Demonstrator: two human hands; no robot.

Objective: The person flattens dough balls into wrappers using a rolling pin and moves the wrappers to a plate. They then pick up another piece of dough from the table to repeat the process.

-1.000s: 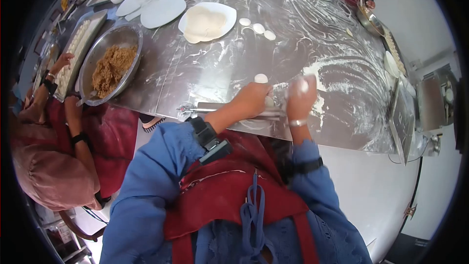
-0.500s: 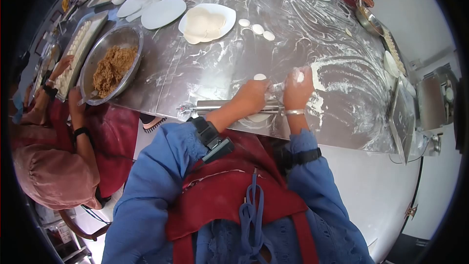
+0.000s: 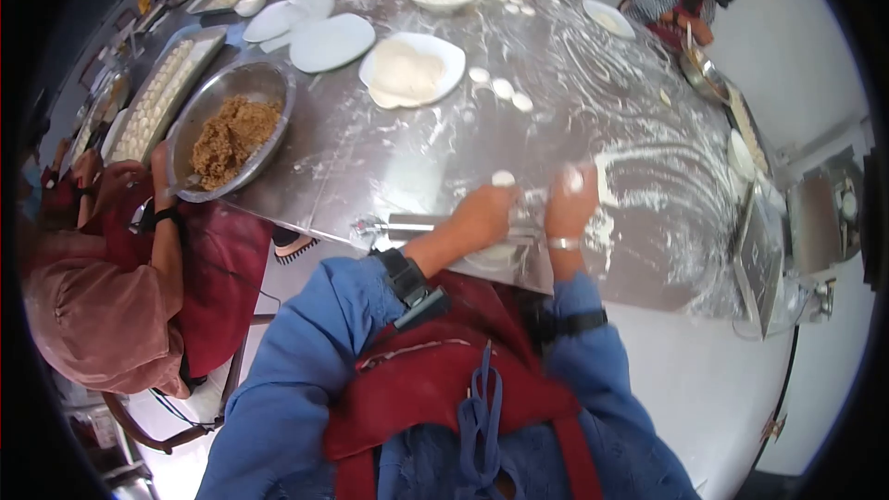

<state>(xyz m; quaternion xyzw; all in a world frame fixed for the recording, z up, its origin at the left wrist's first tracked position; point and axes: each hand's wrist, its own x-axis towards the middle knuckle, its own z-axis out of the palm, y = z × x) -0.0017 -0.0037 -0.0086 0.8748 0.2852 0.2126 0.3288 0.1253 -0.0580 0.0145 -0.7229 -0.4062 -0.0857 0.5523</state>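
Observation:
My left hand (image 3: 483, 215) is closed, back upward, over the floured steel table near its front edge. A small white dough round (image 3: 503, 179) lies just beyond its knuckles. My right hand (image 3: 569, 202) is curled a little to the right, with a white lump that looks like dough (image 3: 574, 181) at its top. What the left fingers hold, if anything, is hidden. Beneath my left wrist a shiny metal roller (image 3: 414, 221) lies along the table edge, partly covered. A flat pale dough sheet (image 3: 500, 256) shows below it, between my forearms.
Flattened dough sheets (image 3: 407, 74) rest on a white plate (image 3: 450, 57), with several small dough rounds (image 3: 502, 89) beside it. Left stand a steel bowl (image 3: 285, 120) of brown filling (image 3: 231, 141) and a tray (image 3: 214, 44) of dumplings. A co-worker (image 3: 102, 324) sits at my left.
The whole view has shifted, so the table sits lower and slightly right. My hands stay close together over the same spot. The left co-worker's hands have moved near the filling bowl and tray.

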